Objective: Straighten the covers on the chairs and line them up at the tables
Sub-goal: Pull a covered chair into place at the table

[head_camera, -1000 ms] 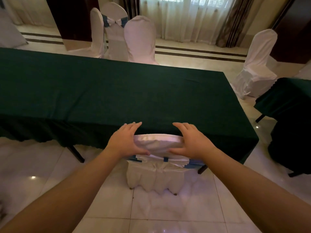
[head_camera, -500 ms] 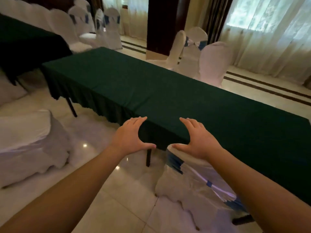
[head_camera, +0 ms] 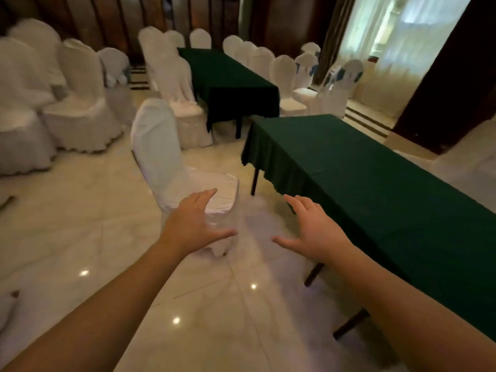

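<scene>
Reaching with both hands empty, left hand (head_camera: 196, 226) and right hand (head_camera: 314, 232) spread open | a covered chair (head_camera: 166, 157) stood loose on the floor, apart from the green tabletop (head_camera: 375, 183) | several chairs apparently remained unaligned.

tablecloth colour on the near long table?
Dark green fabric tablecloth, plain with no pattern; the head view shows it clearly.

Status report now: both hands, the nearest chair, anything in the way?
Left hand and right hand open, empty. Nearest chair stands apart from the table, untouched. Bare floor between them.
</scene>
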`<state>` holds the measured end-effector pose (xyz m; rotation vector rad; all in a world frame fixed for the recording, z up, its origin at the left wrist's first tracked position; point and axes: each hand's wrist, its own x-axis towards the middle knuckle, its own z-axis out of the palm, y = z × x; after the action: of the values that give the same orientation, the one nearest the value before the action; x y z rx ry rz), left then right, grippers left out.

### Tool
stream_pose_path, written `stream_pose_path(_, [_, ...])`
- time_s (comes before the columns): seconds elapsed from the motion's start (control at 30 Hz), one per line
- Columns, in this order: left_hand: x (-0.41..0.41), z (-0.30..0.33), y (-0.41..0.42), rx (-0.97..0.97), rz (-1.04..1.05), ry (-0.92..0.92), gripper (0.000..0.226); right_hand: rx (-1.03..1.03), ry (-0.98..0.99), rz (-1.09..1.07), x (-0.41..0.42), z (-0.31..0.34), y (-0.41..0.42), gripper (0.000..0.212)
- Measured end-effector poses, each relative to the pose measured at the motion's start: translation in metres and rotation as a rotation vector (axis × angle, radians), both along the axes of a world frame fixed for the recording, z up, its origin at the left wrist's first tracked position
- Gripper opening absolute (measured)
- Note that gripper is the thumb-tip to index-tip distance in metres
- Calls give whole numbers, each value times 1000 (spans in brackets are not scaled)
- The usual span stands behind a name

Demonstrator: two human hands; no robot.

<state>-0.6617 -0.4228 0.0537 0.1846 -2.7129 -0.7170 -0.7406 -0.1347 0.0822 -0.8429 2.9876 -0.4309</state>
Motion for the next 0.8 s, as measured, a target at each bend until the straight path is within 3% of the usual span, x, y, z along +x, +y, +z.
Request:
stream_pose_path(0.2, [22,6,-167,-25,224,-39,118,-52,38,151,-44,-3,-195,101])
stream_pose_path(0.43, [25,6,-306,-15,420,-102,117,-65,21,338,-85,-10,-358,97])
stream_pose_path(0.8, [-76,6,-515,-60,543,-184,120,-112,27,423,-226,-31,-605,100])
